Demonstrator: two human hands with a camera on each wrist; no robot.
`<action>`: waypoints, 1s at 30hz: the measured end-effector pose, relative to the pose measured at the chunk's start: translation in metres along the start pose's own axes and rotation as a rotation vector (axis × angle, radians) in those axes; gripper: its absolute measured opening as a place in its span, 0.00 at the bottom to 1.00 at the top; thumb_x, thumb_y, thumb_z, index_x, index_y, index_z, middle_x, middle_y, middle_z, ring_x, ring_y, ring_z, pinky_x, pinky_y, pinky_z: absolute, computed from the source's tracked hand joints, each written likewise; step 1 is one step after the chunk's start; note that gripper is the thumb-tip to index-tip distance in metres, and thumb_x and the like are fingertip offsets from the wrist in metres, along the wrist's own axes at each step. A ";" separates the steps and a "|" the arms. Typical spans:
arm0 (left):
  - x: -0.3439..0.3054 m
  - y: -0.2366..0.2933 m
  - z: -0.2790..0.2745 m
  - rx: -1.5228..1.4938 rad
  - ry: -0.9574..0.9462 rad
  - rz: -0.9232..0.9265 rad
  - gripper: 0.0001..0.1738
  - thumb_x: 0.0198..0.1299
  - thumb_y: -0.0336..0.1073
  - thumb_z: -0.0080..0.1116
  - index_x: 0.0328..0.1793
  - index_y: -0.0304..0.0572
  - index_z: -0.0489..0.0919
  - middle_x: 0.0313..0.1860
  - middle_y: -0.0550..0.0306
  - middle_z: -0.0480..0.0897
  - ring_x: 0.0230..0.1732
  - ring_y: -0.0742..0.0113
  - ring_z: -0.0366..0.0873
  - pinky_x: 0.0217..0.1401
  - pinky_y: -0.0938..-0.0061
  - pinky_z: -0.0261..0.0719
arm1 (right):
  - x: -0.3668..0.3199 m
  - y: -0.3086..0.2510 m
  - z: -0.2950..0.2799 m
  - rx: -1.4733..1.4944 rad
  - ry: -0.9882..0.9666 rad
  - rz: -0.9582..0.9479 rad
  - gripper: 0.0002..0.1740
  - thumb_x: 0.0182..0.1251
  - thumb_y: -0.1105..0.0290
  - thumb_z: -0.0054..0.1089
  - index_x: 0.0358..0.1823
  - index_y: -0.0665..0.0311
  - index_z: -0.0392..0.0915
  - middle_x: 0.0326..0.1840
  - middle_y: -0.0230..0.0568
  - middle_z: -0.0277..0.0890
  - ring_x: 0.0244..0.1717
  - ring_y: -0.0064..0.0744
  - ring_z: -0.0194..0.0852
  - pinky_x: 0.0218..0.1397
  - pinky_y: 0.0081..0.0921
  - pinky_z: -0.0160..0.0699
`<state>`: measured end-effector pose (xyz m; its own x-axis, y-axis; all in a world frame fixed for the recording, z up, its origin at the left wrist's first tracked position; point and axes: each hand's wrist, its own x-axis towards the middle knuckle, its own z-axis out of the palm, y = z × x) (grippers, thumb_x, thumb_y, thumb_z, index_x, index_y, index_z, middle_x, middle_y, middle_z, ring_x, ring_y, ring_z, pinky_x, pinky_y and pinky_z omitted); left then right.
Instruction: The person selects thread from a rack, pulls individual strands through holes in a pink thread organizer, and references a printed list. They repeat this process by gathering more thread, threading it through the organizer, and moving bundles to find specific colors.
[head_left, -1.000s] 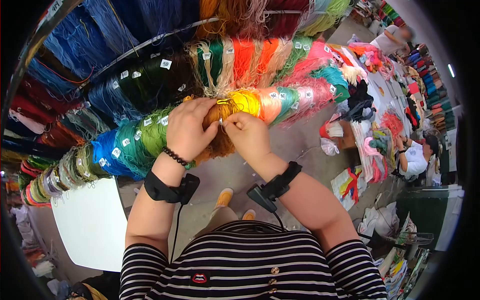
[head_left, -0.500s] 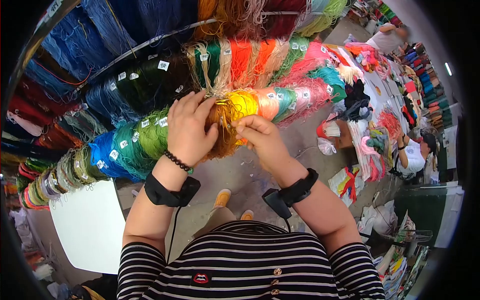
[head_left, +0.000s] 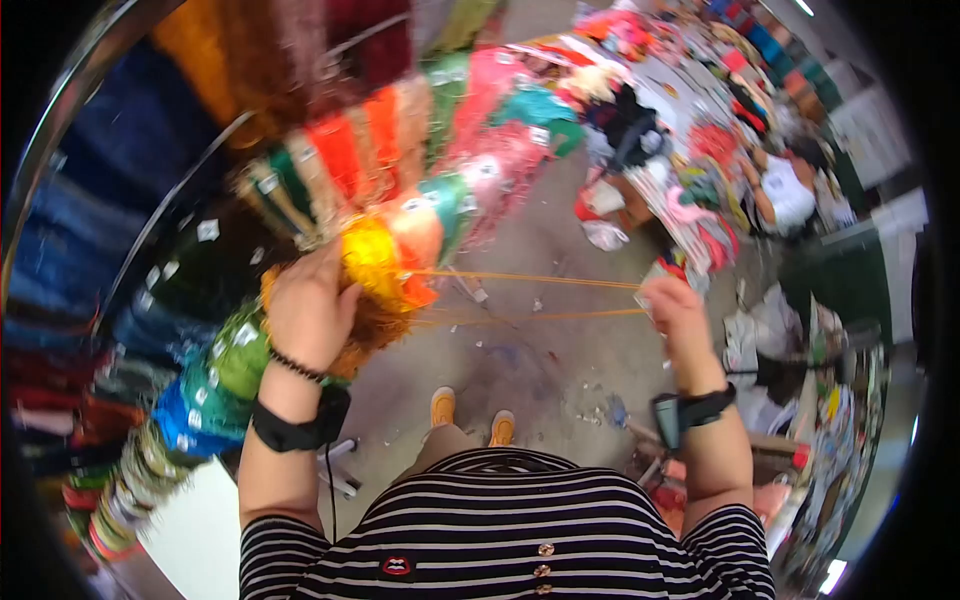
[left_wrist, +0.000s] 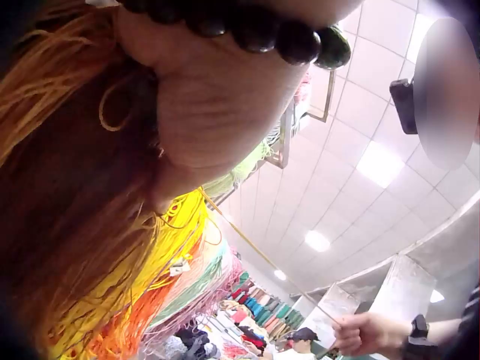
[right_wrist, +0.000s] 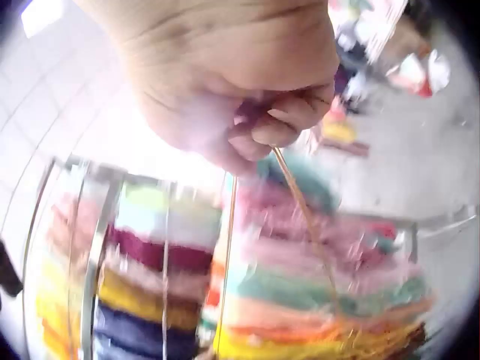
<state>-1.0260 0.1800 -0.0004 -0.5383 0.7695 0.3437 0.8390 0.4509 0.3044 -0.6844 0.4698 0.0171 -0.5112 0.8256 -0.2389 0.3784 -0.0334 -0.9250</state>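
Golden-orange threads (head_left: 540, 280) stretch taut from the rack across open air to my right hand (head_left: 680, 315), far out to the right. That hand pinches them in curled fingers; the right wrist view shows strands (right_wrist: 300, 196) running down from its fingertips. My left hand (head_left: 312, 310) rests on a golden-brown hank of thread (head_left: 372, 335), fingers lying over its top. In the left wrist view, the brown hank (left_wrist: 67, 172) hangs beside my left palm (left_wrist: 217, 105). A bright yellow hank (head_left: 368, 255) lies right beside the left hand.
More hanks on the rack, in green (head_left: 238, 350), blue (head_left: 180, 410) and pink (head_left: 495, 165), carry white number tags. A white table (head_left: 200, 520) stands at lower left. Another person (head_left: 785, 190) is at a cloth-strewn table on the right. Bags lie on the floor beyond.
My right hand has moved from the hank far out to the right, drawing golden threads with it. My left hand stays on the brown hank. The head view has turned rightward.
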 end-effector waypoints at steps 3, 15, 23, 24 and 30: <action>0.003 0.004 0.001 0.029 -0.016 0.016 0.32 0.47 0.30 0.69 0.63 0.36 0.76 0.51 0.42 0.83 0.52 0.45 0.80 0.56 0.59 0.78 | -0.054 0.069 -0.164 0.097 0.572 0.048 0.03 0.64 0.69 0.59 0.34 0.56 0.81 0.15 0.19 0.61 0.14 0.12 0.52 0.17 0.16 0.45; 0.029 0.114 -0.014 -0.246 0.059 0.416 0.28 0.61 0.24 0.55 0.70 0.34 0.70 0.66 0.40 0.75 0.63 0.50 0.74 0.68 0.62 0.69 | -0.290 0.045 -0.217 -0.088 0.661 -0.174 0.08 0.65 0.71 0.66 0.41 0.69 0.84 0.37 0.29 0.83 0.40 0.18 0.77 0.46 0.20 0.75; -0.129 0.484 0.016 -1.221 -1.117 0.788 0.26 0.60 0.22 0.58 0.66 0.41 0.75 0.51 0.60 0.78 0.37 0.80 0.71 0.43 0.83 0.75 | -0.401 0.063 -0.206 -0.466 0.634 -0.464 0.06 0.58 0.69 0.69 0.36 0.59 0.85 0.46 0.37 0.81 0.50 0.36 0.76 0.57 0.34 0.70; -0.157 0.511 0.019 -1.253 -1.248 0.814 0.25 0.60 0.22 0.59 0.65 0.40 0.75 0.52 0.60 0.79 0.37 0.80 0.71 0.43 0.83 0.75 | -0.418 0.074 -0.209 -0.558 0.740 -0.491 0.06 0.57 0.68 0.69 0.36 0.58 0.85 0.48 0.37 0.81 0.52 0.39 0.75 0.58 0.37 0.69; -0.289 0.603 0.058 -1.145 -1.723 0.967 0.15 0.65 0.30 0.59 0.57 0.38 0.78 0.41 0.63 0.81 0.34 0.79 0.74 0.36 0.82 0.74 | -0.519 0.125 -0.227 -0.432 0.936 -0.396 0.09 0.62 0.64 0.62 0.31 0.62 0.82 0.49 0.44 0.82 0.50 0.40 0.79 0.53 0.33 0.76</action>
<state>-0.3596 0.2559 0.0324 0.9394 0.3425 0.0110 0.0049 -0.0456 0.9989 -0.1965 0.1647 0.0927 0.0618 0.8406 0.5382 0.6478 0.3764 -0.6623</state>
